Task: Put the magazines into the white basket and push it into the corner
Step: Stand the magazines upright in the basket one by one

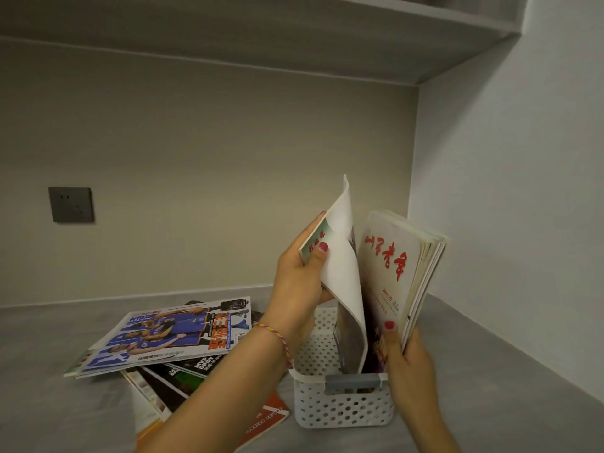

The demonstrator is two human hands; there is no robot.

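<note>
A white perforated basket [340, 407] with a grey handle stands on the grey counter. My left hand [299, 289] grips a magazine with a white back cover [341, 273], standing upright with its lower end inside the basket and its cover curling. My right hand [408, 358] holds a stack of magazines [397, 266], the front one cream with red characters, upright in the right side of the basket. A loose pile of magazines [170, 338] lies flat to the left of the basket, topped by a basketball cover.
The grey counter [474, 354] runs to a corner with a white wall [510, 191] on the right and a beige back wall. A dark wall socket [71, 205] sits at the back left. A shelf [294, 34] hangs overhead.
</note>
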